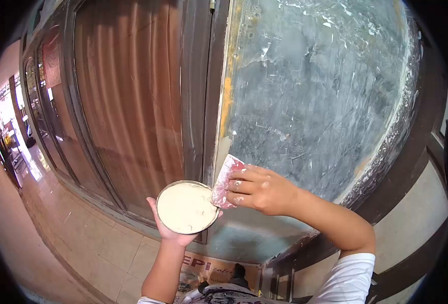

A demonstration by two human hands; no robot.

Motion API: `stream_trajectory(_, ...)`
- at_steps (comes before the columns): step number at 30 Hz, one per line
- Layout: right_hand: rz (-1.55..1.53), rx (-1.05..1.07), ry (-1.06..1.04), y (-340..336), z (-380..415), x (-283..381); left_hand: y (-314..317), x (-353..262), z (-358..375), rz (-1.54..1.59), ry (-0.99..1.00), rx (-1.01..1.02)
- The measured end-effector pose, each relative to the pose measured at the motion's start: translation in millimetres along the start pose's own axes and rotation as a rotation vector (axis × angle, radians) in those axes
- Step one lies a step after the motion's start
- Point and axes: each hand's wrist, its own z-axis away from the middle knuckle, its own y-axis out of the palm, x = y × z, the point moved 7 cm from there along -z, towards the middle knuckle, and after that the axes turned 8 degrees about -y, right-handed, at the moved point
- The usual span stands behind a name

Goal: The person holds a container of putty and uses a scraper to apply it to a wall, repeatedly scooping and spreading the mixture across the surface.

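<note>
My left hand (176,237) holds up a round bowl (182,232) from below, its fingers wrapped around the side. Thick cream-coloured paste (186,205) fills the bowl nearly to the rim. In my right hand (257,188) is a flat pink scraper (227,177) smeared with white, gripped between thumb and fingers. White specks mark those fingers. The scraper's lower corner is at the bowl's right rim. Just beyond my right hand rises a grey-blue wall (310,101) with white scuffs and patches.
Left of the wall stands a dark wooden frame (193,91) with a brown curtain (127,101) behind glass. Dark-framed panels (406,202) are on the right. Below are floor tiles (97,248) and a printed banner (196,263) by my feet.
</note>
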Motion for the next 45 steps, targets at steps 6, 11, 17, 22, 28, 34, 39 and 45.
stream_trajectory(6,-0.004,-0.052,-0.008,0,4,3,-1,2,-2,-0.009,0.006,-0.016)
stream_trajectory(11,-0.011,-0.052,0.014,-1,9,2,-5,4,-6,-0.052,0.026,-0.053)
stream_trajectory(17,-0.030,-0.045,0.043,2,15,1,-7,10,-9,-0.037,0.011,-0.044)
stream_trajectory(22,-0.042,-0.042,0.055,4,18,0,-11,13,-12,-0.063,0.000,-0.057)
stream_trajectory(28,-0.035,-0.056,0.075,1,23,0,-9,20,-15,-0.041,-0.027,-0.058)
stream_trajectory(34,-0.051,-0.118,0.077,3,29,2,-11,29,-19,0.069,-0.055,-0.078)
stream_trajectory(39,-0.041,-0.111,0.105,6,34,1,-12,33,-24,-0.027,-0.067,-0.055)
stream_trajectory(45,-0.045,-0.101,0.144,9,37,-1,-21,39,-30,-0.035,-0.071,-0.108)
